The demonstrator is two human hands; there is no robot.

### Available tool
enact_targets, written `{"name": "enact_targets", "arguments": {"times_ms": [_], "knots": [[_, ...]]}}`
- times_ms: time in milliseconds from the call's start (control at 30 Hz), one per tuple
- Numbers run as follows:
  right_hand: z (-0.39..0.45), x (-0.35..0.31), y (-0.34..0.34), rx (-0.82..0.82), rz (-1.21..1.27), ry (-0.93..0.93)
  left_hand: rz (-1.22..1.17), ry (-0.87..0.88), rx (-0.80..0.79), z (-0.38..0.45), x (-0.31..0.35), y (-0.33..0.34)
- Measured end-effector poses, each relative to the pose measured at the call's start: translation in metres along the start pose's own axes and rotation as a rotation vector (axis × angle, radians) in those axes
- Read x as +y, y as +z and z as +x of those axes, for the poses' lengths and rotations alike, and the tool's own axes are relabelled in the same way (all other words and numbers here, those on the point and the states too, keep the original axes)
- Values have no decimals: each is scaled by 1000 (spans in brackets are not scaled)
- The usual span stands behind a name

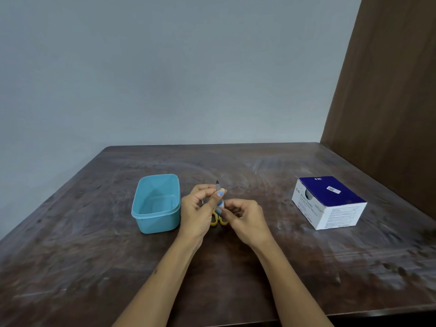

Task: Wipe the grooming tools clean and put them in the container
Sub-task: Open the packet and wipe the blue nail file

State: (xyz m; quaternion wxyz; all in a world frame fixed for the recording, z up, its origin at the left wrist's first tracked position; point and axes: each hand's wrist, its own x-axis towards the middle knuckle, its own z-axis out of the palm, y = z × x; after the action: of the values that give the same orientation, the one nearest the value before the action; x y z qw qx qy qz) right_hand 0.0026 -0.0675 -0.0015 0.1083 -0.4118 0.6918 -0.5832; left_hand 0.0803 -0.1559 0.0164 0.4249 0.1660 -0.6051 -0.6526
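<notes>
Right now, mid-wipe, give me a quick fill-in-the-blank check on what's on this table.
1. The scissors in both hands have ____ handles.
2. The teal container sits to the person's ____ of the hands.
3. The white and blue box rests on the ____.
4. The left hand pinches the scissors near the ____.

Missing words: yellow; left; table; blade

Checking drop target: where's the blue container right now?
Head view: the blue container sits on the table left of centre, beside the left hand, which holds the scissors.
</notes>
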Motion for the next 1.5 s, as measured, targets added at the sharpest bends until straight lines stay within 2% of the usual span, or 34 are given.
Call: {"name": "enact_targets", "arguments": {"times_ms": [167,367,567,733,967,1133,1300,1500], "knots": [[0,2,0,-53,-95,30,37,10,43,0,3,-1],[0,-2,4,113,-64,-88,7,12,5,-2,7,2],[-1,-1,2,44,-202,-52,47,9,17,1,6,-2],[-1,-2,4,163,-138,-148,38,41,-46,-1,5,-1],[0,2,4,140,-258,-119,81,50,-51,2,-1,-2],[-1,-5,4,258,-160,-209,102,74,-81,1,-1,-2],[-2,-3,4,142,-213,-126,87,76,-64,2,1,-4],[-2,-5,4,212,-209,-198,54,87,-88,0,4,-2]]}}
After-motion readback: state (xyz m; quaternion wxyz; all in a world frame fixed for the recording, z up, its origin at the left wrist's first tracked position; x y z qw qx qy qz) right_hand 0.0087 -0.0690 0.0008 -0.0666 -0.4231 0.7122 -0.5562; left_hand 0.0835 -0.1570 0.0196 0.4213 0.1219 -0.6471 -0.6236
